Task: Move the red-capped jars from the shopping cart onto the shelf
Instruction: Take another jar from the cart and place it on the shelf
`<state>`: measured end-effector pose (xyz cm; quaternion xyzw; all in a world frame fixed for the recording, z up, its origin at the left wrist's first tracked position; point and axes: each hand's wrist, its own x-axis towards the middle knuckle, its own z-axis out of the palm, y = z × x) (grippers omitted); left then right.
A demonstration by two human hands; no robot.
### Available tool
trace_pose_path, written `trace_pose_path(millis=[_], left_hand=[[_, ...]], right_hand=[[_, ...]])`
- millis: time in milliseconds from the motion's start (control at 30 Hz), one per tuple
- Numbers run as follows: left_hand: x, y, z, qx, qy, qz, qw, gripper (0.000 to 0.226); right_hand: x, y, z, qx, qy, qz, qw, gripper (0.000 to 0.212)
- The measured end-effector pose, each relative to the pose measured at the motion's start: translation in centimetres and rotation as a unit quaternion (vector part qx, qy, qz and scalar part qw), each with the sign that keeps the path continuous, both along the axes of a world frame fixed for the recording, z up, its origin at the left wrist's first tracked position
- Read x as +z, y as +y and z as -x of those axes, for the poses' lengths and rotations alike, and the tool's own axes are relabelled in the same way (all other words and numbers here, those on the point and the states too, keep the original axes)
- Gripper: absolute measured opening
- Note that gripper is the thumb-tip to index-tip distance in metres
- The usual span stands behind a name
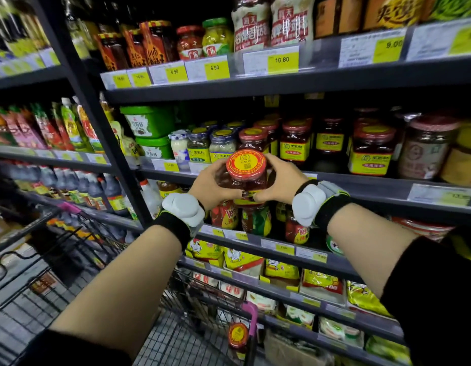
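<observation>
Red-capped jar (pixel 246 170) held by both hands before grey shelf (pixel 361 186).

Both arms extended forward and up, forearms bare, dark sleeves pushed to the elbows. Black wrist straps with white pods on each wrist. Left hand (pixel 208 184) and right hand (pixel 280 180) cupped toward each other, palms facing in, fingers curled closed around the same held item, thumbs underneath near touching.
</observation>
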<state>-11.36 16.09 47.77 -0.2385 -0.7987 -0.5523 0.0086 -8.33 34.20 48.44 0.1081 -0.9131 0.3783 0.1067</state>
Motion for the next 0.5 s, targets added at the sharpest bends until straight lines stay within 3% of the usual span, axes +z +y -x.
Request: trace_pose_path(millis=[500], left_hand=[[2.3, 4.8, 1.0, -0.044, 0.075, -0.043, 0.995, 0.085]], right_hand=[[1.7, 4.1, -0.4, -0.078, 0.089, 0.05, 0.992, 0.085]])
